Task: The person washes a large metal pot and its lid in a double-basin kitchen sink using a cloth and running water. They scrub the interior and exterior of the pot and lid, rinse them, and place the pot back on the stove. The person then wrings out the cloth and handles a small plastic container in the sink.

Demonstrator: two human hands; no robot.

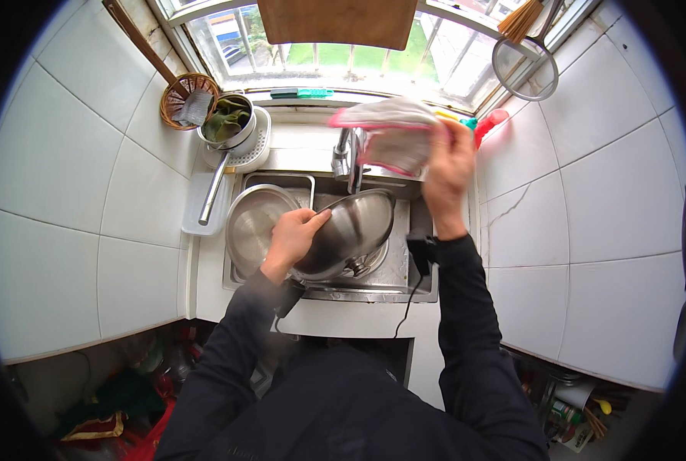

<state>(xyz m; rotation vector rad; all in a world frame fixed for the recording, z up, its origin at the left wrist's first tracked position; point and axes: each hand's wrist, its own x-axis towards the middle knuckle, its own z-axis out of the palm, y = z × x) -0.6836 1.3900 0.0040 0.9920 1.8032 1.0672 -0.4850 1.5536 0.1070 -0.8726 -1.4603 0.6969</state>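
My left hand (292, 240) grips the rim of a steel bowl (354, 230) and holds it tilted over the sink (358, 295). Raised beside the faucet (353, 165), my right hand (448, 173) is closed on a pale dishcloth (400, 138) with a pink border; the cloth is smeared by motion. To the left of the held bowl, a wide steel basin (252, 219) rests in the sink. Part of another round metal piece (376, 265) shows underneath the bowl, mostly hidden by it.
A white-lined saucepan (239, 131) with green leaves stands at the back left, its long handle (214, 188) jutting toward me. Beside it hangs a wicker basket (189, 101). A red bottle (490, 127) stands back right, below a hanging round strainer (525, 71). Tiled walls flank both sides.
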